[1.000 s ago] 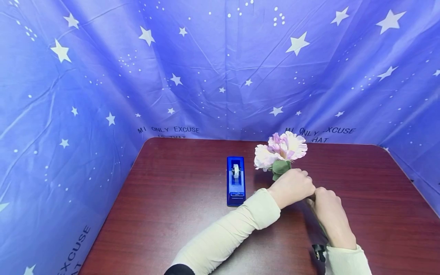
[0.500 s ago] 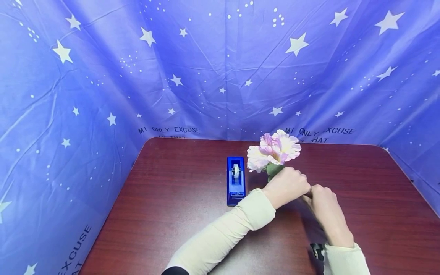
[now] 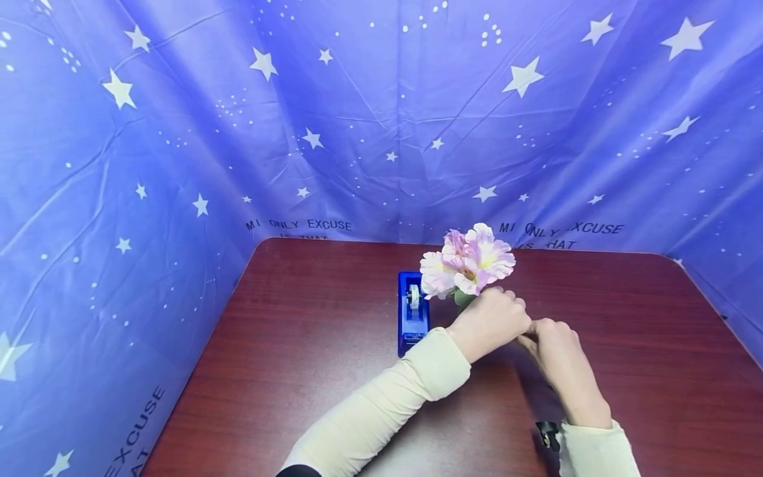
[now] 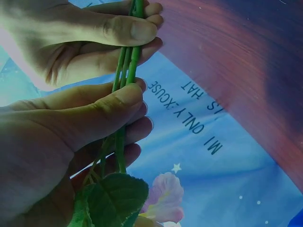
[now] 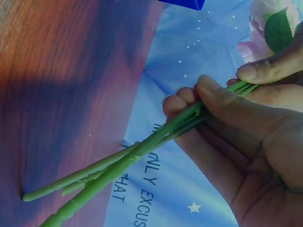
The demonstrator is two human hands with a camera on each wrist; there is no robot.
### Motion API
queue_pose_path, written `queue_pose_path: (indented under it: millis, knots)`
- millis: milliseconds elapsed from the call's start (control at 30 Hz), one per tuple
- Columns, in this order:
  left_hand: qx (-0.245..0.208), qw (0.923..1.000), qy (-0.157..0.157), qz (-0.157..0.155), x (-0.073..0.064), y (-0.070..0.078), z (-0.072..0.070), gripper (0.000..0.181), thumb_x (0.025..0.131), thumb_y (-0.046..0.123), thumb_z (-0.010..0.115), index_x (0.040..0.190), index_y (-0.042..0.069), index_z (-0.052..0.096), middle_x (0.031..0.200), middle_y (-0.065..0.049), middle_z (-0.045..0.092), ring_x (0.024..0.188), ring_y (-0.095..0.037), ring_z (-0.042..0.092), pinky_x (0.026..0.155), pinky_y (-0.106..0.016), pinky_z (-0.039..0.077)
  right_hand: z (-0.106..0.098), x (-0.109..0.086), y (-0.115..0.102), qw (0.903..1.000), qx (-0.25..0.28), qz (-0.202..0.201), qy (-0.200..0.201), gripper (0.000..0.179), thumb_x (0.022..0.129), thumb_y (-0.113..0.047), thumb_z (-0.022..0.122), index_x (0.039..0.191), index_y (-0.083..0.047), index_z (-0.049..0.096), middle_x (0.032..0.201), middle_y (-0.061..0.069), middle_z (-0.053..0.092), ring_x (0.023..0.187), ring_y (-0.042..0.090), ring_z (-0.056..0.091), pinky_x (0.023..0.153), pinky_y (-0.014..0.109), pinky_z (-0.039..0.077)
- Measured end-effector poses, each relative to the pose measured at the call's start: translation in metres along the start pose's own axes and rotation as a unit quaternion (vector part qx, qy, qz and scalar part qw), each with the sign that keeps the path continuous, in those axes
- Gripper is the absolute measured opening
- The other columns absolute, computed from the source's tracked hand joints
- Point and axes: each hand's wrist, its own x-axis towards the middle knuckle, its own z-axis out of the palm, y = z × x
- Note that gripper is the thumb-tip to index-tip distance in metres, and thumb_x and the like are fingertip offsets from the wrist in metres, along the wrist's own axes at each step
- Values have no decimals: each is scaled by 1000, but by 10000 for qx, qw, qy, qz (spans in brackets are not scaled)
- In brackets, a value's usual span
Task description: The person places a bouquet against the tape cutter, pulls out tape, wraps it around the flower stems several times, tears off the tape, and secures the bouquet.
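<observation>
Pale pink and white artificial flowers [image 3: 467, 260] lean up and to the left in the head view, their blooms overlapping the edge of a blue tape dispenser [image 3: 410, 328]. My left hand [image 3: 491, 321] pinches the bundled green stems [image 4: 121, 75] below a leaf [image 4: 118, 198], thumb on one side and fingers behind. Right beside it, my right hand [image 3: 563, 361] grips the same stems farther down between thumb and fingers. In the right wrist view several stem ends [image 5: 102, 175] spread out past the right hand, over the table. From the head camera the hands hide most of the stems.
The dispenser holds a roll of clear tape [image 3: 414, 298] and stands on the dark red wooden table [image 3: 298, 318]. A small black object [image 3: 547, 436] shows at the right sleeve. Blue star-patterned cloth [image 3: 357, 119] hangs behind the table and along its sides.
Both hands have shifted left together with the flowers, and the blooms now reach the tape dispenser in the head view. Both grips on the stems stay the same.
</observation>
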Motion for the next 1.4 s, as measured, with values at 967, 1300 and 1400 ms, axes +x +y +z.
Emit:
queue_pose_path:
  millis: [967, 1300, 1400]
  knots:
    - [506, 9982, 164, -292, -26, -16, -9, 30, 97, 19, 54, 90, 40, 74, 87, 17, 69, 82, -1, 64, 66, -14, 51, 10, 11, -20, 9992, 248, -299, 95, 20, 81, -11, 78, 65, -12, 66, 56, 0, 55, 53, 23, 53, 57, 52, 45]
    - [670, 9966, 262, -410, -37, -21, -11, 25, 94, 24, 56, 88, 40, 74, 84, 17, 69, 79, 0, 63, 67, -15, 50, 15, 14, -27, 9981, 354, -493, 135, 14, 80, -11, 79, 70, -12, 70, 59, 1, 61, 56, 27, 60, 59, 52, 47]
    - [618, 9971, 129, -417, -40, -22, -11, 25, 94, 25, 56, 89, 40, 75, 85, 17, 69, 78, 0, 63, 68, -15, 50, 16, 15, -30, 9976, 370, -577, 120, 17, 79, -10, 79, 68, -14, 67, 59, 0, 60, 56, 25, 59, 58, 50, 47]
